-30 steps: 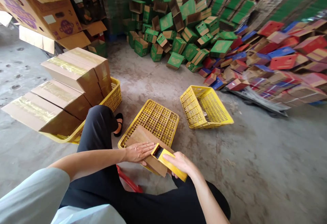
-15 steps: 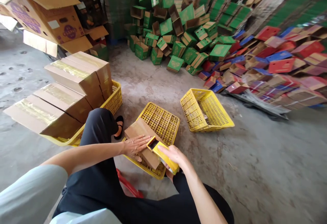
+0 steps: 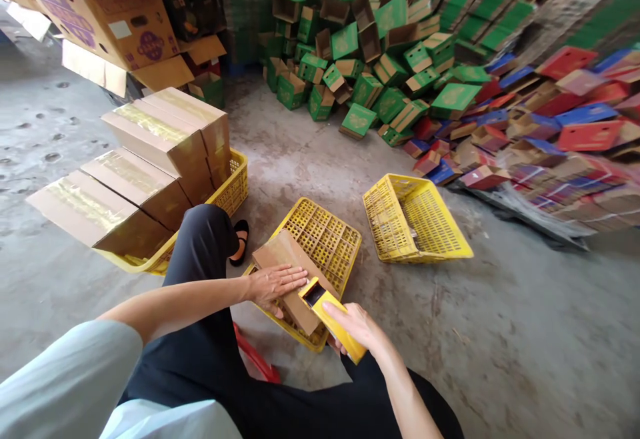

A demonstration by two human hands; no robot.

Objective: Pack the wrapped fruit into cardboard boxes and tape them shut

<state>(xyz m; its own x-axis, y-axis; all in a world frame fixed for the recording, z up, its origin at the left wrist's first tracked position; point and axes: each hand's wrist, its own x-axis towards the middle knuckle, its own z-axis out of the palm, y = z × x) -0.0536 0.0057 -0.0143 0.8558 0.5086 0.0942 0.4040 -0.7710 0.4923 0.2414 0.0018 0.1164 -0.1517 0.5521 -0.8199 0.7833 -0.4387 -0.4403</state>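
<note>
our box [image 3: 284, 250] lies aslant on the near part of the yellow crate [image 3: 325, 239], under our left hand [image 3: 277, 285] and just left of our right hand [image 3: 357, 325]. the left is spread flat on top of the box, fingers straight out, grasping nothing, their tips beside the head of the tool [image 3: 329, 321]. our right hand is wrapped around that yellow tool, thumb along its upper side; its dark-mouthed head is over the box's right part, but we cannot tell whether it touches the cardboard.

to the right of the crate, near it, sits a yellow basket [image 3: 390, 225]. left of the crate, past our bent leg [image 3: 200, 252], is a yellow tub [image 3: 235, 185] loaded with taped cartons [image 3: 135, 175]. beyond the crate, well apart, are heaped green boxes [image 3: 345, 42], with red and blue boxes [image 3: 587, 135] farther right of it.
</note>
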